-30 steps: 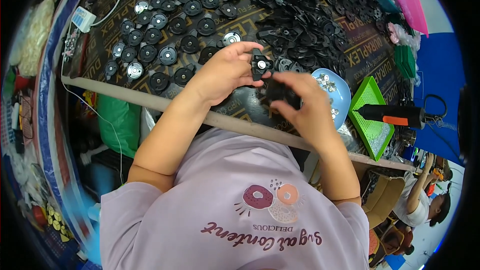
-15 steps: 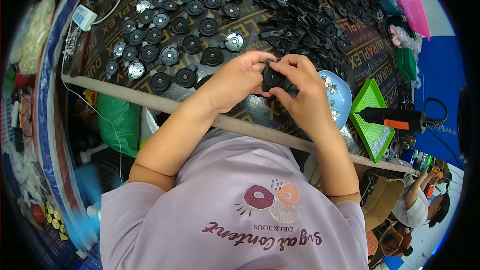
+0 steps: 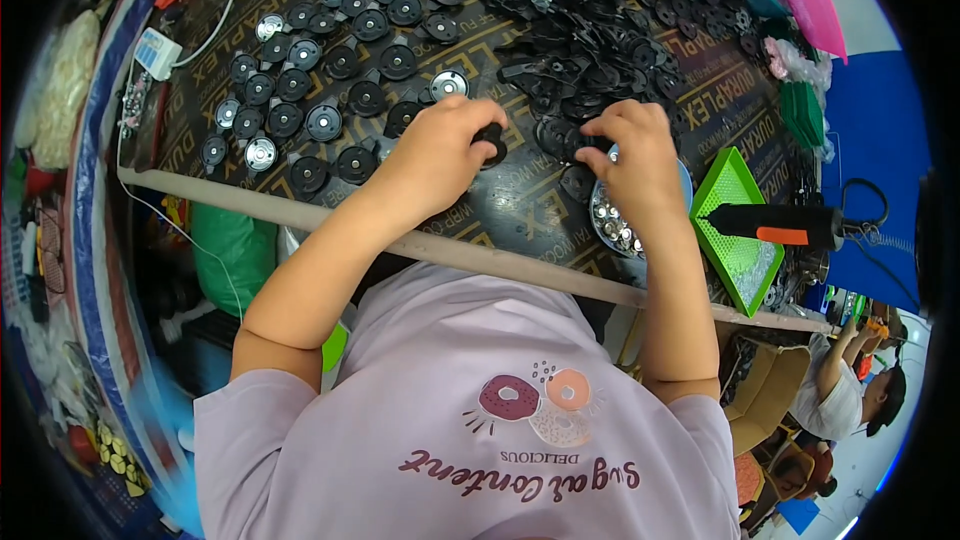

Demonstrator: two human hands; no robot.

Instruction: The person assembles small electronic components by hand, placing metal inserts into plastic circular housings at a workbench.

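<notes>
Head view, looking down: a person in a pale lilac shirt point(image 3: 460, 360) sits at a dark, gold-lettered worktable point(image 3: 500, 210). The left hand point(image 3: 437, 152), left of centre, pinches a small black part point(image 3: 489, 145) between thumb and fingers, just above the tabletop. The right hand point(image 3: 638, 155) is a little way to the right, thumb and fingertips curved with a gap between them, beside some loose black discs point(image 3: 558, 137); the dark background makes it hard to tell whether it grips one. Partly beneath that hand is a blue dish point(image 3: 622, 247) of small shiny metal pieces point(image 3: 612, 220). Further right stand a green tray point(image 3: 735, 175) and a black-and-orange tool point(image 3: 780, 225). Round black pieces with metal centres point(image 3: 323, 123) are spread across the table's left; a heap of black parts point(image 3: 600, 50) covers the far right.
</notes>
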